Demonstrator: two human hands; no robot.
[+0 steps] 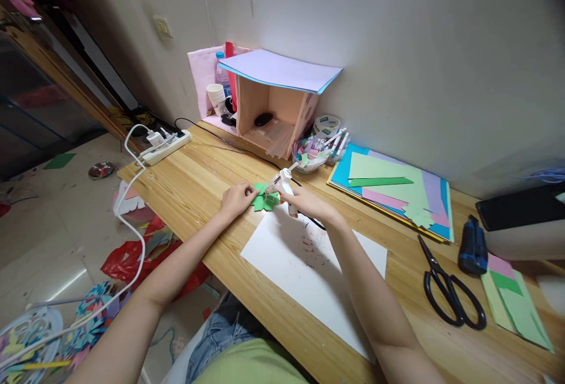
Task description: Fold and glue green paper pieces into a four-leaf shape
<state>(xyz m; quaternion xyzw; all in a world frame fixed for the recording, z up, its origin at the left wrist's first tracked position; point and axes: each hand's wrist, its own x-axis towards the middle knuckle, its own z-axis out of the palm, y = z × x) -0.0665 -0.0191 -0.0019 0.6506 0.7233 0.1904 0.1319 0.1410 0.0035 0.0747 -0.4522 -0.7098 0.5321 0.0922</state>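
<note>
A green paper flower (259, 202) with cut petals lies on the wooden table, just beyond the far left corner of a white paper sheet (291, 266). The thumb and fingers of my left hand (238, 200) close on the flower's left edge. My right hand (309, 203) is wrapped round the handle of a white hot glue gun (286, 179). The gun's nozzle points left and down over the flower, and a glue stick sticks out at its back. Whether the nozzle touches the paper I cannot tell. Small coloured marks dot the white sheet.
Black scissors (450, 290) and a dark blue tape dispenser (472, 247) lie at the right, near stacked coloured paper (384, 166). A cardboard box (269, 107) and a bowl of scraps (310, 162) stand behind. A white power strip (168, 147) sits at the left edge.
</note>
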